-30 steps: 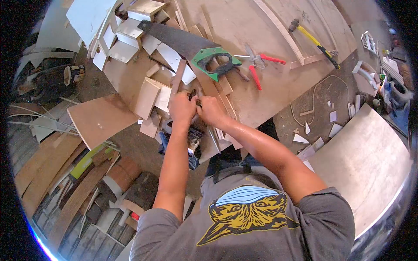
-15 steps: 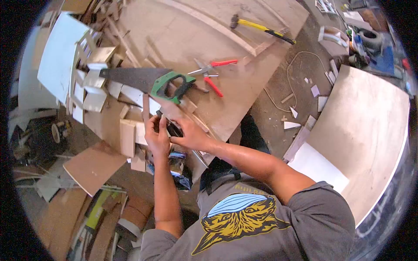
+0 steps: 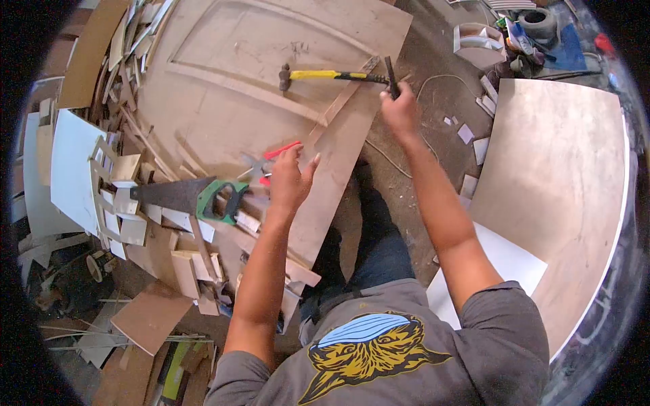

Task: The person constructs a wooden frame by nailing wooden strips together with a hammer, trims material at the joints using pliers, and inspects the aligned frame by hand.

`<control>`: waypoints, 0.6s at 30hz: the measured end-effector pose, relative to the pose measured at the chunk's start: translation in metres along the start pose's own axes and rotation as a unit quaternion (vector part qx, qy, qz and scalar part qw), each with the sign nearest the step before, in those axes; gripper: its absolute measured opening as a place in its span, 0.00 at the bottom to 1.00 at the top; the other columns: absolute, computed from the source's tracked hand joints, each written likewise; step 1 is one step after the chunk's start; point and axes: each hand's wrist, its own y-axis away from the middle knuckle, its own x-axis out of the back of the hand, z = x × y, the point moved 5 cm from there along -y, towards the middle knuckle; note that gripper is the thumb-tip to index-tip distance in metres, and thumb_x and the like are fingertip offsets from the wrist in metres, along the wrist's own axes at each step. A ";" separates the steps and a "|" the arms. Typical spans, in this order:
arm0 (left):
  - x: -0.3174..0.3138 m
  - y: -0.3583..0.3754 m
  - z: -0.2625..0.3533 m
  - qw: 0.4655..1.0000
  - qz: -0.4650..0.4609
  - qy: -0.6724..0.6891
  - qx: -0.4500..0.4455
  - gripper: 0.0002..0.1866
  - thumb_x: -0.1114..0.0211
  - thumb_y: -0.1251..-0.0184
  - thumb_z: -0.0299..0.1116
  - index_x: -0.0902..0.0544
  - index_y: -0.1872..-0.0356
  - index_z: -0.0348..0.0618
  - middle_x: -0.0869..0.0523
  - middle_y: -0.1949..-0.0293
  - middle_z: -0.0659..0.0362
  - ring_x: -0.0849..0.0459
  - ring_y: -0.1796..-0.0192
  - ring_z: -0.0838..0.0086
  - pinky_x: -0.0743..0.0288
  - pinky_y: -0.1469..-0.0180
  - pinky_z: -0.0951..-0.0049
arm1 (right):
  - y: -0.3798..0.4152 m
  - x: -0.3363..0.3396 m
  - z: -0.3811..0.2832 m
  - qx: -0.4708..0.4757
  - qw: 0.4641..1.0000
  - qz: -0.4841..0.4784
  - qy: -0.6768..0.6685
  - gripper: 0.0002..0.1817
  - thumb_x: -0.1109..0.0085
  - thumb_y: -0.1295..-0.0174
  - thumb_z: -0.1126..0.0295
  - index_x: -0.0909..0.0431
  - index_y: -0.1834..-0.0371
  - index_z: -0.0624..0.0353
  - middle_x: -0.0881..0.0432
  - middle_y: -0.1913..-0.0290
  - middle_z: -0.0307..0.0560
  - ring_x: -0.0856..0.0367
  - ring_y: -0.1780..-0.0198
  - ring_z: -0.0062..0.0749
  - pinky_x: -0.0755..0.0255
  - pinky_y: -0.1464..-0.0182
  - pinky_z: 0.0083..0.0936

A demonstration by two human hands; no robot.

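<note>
My right hand [image 3: 401, 115] is raised at the right edge of the board [image 3: 352, 152]. Its fingers are closed round a slim black stick-like object whose exact kind I cannot make out. That black object [image 3: 391, 76] stands across the handle end of a yellow and black hammer [image 3: 325, 75] lying on the board. My left hand [image 3: 291, 179] hovers over or touches the red-handled pliers [image 3: 281, 151], partly covering them. Its thumb is apart from the fingers, and nothing shows in its grasp. Left of it lies a handsaw [image 3: 218, 200] with a green and black handle.
Wood strips [image 3: 250, 95] lie on the board's far part. Scrap wood [image 3: 132, 54] is heaped at the upper left, beside small wooden frame pieces [image 3: 125, 169]. A large curved panel [image 3: 552, 169] leans at right. A cord [image 3: 440, 78] and offcuts [image 3: 465, 133] lie on the floor.
My hands have parted. The right moved up and right to the hammer's handle end with a black object; the left moved up to the pliers. The camera view has shifted.
</note>
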 end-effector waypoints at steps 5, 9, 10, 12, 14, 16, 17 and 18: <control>-0.035 -0.037 0.012 0.995 0.049 -0.080 0.030 0.23 0.26 0.28 0.44 0.16 0.43 0.35 0.13 0.49 0.42 0.14 0.46 0.49 0.20 0.44 0.54 | -0.106 -0.004 0.008 0.145 0.980 -0.091 0.103 0.26 0.23 0.40 0.59 0.21 0.45 0.63 0.12 0.54 0.66 0.13 0.48 0.65 0.21 0.48 0.51; -0.046 -0.054 0.019 0.990 0.118 -0.018 0.069 0.18 0.26 0.27 0.42 0.14 0.49 0.37 0.11 0.54 0.46 0.14 0.52 0.54 0.20 0.49 0.59 | -0.107 -0.033 0.021 0.218 0.935 -0.181 0.213 0.24 0.23 0.44 0.66 0.25 0.49 0.59 0.14 0.55 0.64 0.14 0.48 0.66 0.21 0.50 0.55; -0.049 -0.057 0.017 0.988 0.129 -0.017 0.085 0.18 0.26 0.28 0.41 0.14 0.49 0.37 0.11 0.55 0.47 0.14 0.52 0.54 0.20 0.49 0.59 | -0.104 -0.037 0.024 0.224 0.928 -0.191 0.228 0.24 0.23 0.44 0.68 0.26 0.48 0.59 0.14 0.54 0.63 0.14 0.48 0.66 0.21 0.50 0.55; -0.054 -0.061 0.022 0.981 0.155 -0.015 0.116 0.17 0.25 0.28 0.40 0.14 0.51 0.37 0.11 0.57 0.48 0.14 0.54 0.56 0.21 0.50 0.59 | -0.098 -0.029 0.017 0.244 0.941 -0.176 0.153 0.22 0.25 0.42 0.69 0.27 0.49 0.58 0.15 0.54 0.63 0.14 0.48 0.65 0.21 0.50 0.55; -0.060 -0.064 0.019 0.976 0.177 -0.022 0.122 0.16 0.25 0.28 0.40 0.14 0.52 0.37 0.11 0.58 0.49 0.14 0.55 0.57 0.21 0.50 0.59 | -0.099 -0.025 -0.001 0.245 0.948 -0.169 0.111 0.21 0.26 0.41 0.69 0.27 0.49 0.58 0.15 0.54 0.62 0.14 0.49 0.65 0.21 0.50 0.55; -0.064 -0.065 0.016 0.971 0.193 -0.025 0.135 0.16 0.25 0.28 0.40 0.14 0.52 0.36 0.11 0.59 0.49 0.14 0.56 0.57 0.21 0.50 0.59 | -0.098 -0.031 -0.030 0.223 0.954 -0.170 0.108 0.21 0.26 0.40 0.67 0.27 0.49 0.59 0.15 0.54 0.62 0.14 0.50 0.65 0.21 0.50 0.55; -0.066 -0.066 0.015 0.969 0.199 -0.024 0.145 0.16 0.25 0.29 0.40 0.14 0.52 0.36 0.11 0.59 0.49 0.14 0.56 0.57 0.21 0.49 0.59 | -0.098 -0.040 -0.042 0.236 0.953 -0.159 0.100 0.19 0.29 0.40 0.70 0.26 0.49 0.59 0.14 0.55 0.62 0.13 0.52 0.65 0.20 0.51 0.57; -0.065 -0.067 0.015 0.966 0.204 -0.023 0.155 0.16 0.25 0.29 0.40 0.14 0.52 0.36 0.11 0.59 0.50 0.14 0.56 0.57 0.21 0.49 0.58 | -0.096 -0.052 -0.055 0.247 0.953 -0.148 0.092 0.17 0.33 0.40 0.72 0.25 0.50 0.59 0.14 0.57 0.62 0.13 0.54 0.66 0.20 0.53 0.58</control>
